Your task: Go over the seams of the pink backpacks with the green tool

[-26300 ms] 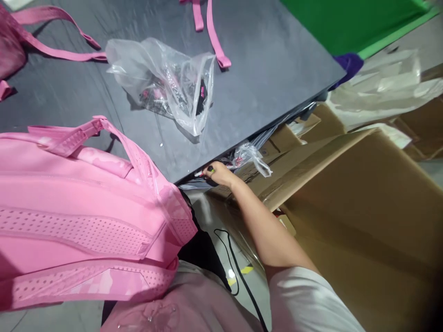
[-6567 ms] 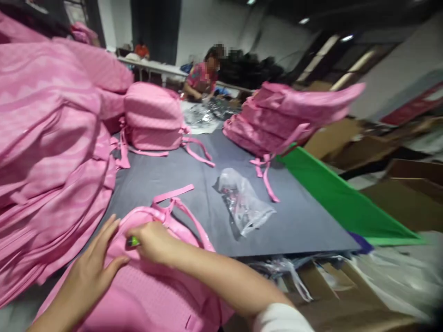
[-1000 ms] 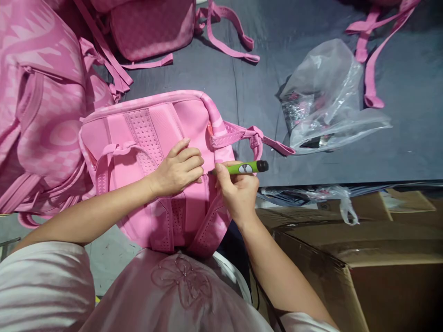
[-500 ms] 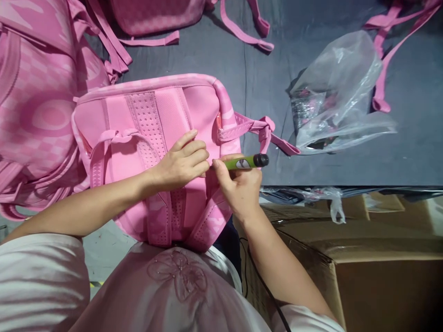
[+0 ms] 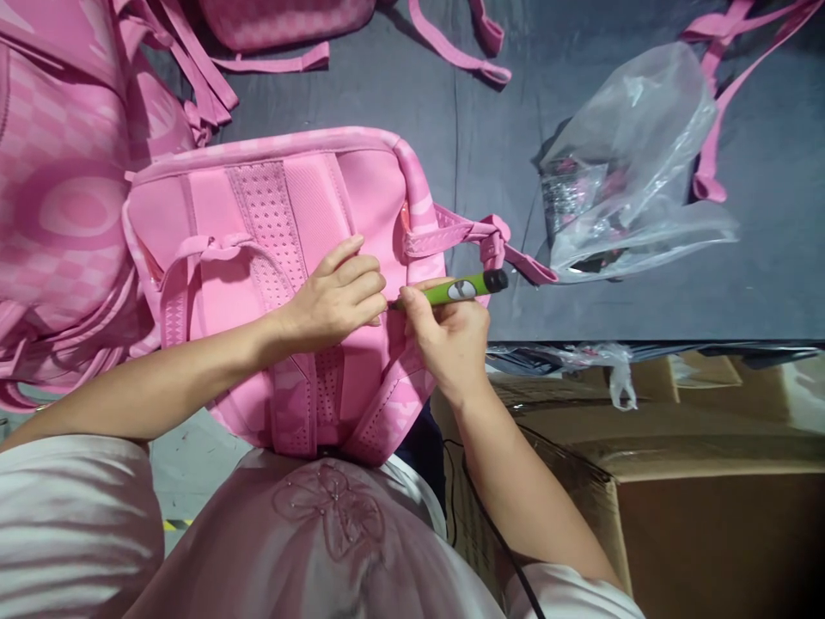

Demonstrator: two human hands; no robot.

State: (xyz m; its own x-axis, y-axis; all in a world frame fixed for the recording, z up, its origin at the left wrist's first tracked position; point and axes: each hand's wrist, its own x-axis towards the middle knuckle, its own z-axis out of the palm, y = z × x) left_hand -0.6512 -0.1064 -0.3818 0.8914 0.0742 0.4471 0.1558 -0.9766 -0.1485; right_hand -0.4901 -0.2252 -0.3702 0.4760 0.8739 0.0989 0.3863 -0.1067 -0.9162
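A green marker (image 5: 459, 290) is pinched in the closed fingers of the right hand (image 5: 451, 335), its forearm angled up from lower right. The left hand (image 5: 339, 297) is laid palm-down, fingers loosely curled, across the pink backpack (image 5: 374, 189), which is propped at the counter's (image 5: 644, 314) near edge.

Marker nib contact unresolved: the writing end of the green marker (image 5: 444, 293) is too small and too close to the curled fingers of the left hand (image 5: 339, 297) to read, and the right hand (image 5: 455, 335) covers part of the barrel. Pink backpack (image 5: 377, 193) is partly masked by both hands and the left forearm; contents of the clear plastic bag (image 5: 650, 129) are obscured by film glare. Frame edges crop the checkered pink bag (image 5: 64, 198) (left), upper pink bag (image 5: 284, 21) (top) and cardboard box (image 5: 722, 533) (right, bottom).
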